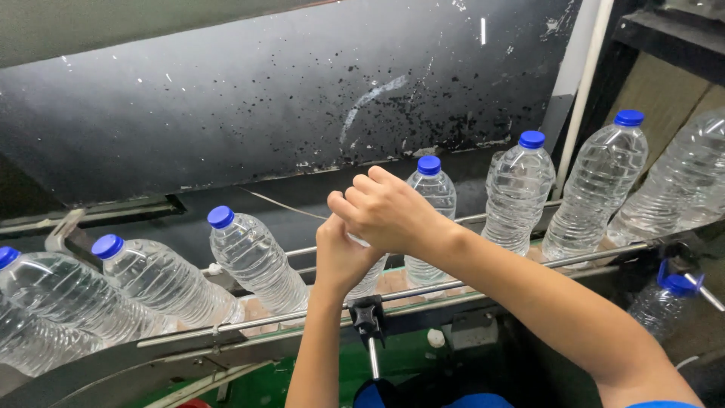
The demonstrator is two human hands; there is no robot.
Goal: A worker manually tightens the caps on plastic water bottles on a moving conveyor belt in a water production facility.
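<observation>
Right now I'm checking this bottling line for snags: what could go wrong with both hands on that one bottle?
1. The left hand and right hand cover the top of one clear bottle; its cap is hidden, so seating can't be judged.
2. The neighbouring bottles stand close on the conveyor, so an elbow or tug might tip one.
3. The forearms cross the guide rail, which could catch them.

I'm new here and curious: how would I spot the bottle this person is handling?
Follow the conveyor rail to mid-line, where both hands meet. The bottle stands there between blue-capped neighbours, mostly hidden; the right hand covers its top and the left hand wraps its body.
</observation>
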